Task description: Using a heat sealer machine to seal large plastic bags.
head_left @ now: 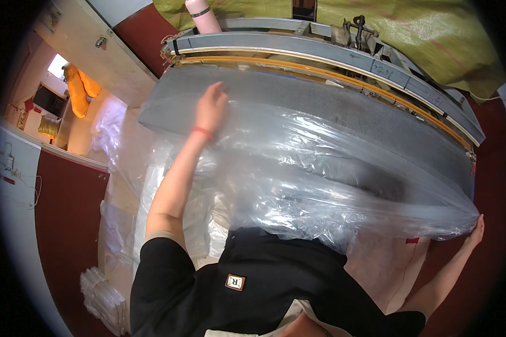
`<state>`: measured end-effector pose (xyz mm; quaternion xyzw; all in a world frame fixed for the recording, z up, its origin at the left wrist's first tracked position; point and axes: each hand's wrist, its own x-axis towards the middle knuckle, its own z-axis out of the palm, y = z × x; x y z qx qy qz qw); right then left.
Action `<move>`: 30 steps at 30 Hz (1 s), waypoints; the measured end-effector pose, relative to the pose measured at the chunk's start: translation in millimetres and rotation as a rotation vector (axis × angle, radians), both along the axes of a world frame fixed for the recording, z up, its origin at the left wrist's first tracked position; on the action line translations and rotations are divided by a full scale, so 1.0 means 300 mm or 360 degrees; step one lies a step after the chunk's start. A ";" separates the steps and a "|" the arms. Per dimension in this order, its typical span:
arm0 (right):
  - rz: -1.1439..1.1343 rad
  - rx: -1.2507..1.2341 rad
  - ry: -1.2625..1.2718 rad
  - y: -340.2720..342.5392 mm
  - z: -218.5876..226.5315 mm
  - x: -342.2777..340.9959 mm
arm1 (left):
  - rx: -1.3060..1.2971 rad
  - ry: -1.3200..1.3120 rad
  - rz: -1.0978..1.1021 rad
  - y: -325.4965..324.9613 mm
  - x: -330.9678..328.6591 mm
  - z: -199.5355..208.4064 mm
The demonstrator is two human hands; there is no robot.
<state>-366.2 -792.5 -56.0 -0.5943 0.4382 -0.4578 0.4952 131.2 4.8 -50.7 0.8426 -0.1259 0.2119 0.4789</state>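
Yellow-green woven sheeting is hanging behind a grey counter, where shiny clear plastic film is lying across the near side and sagging toward a black shirt. The right hand is pinching the film's right corner, apparently holding it drawn out straight. The left hand is hovering or resting over the counter's left part; with it blurring, I cannot tell whether it is pinching.
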 end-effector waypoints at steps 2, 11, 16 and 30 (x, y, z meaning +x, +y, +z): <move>0.0005 0.0007 -0.0022 0.005 0.000 0.006 | 0.0207 -0.0226 -0.0020 0.009 -0.030 0.045; -0.0019 0.0080 -0.0081 0.011 -0.006 0.013 | 0.0880 -0.0389 -0.0321 0.043 -0.132 0.002; 0.0002 0.0090 -0.0101 0.020 -0.004 -0.021 | 0.1011 -0.0022 -0.0060 -0.006 -0.099 0.034; -0.0522 -0.0687 0.0414 0.249 0.158 0.365 | 0.0883 -0.0114 0.0107 0.016 0.008 0.043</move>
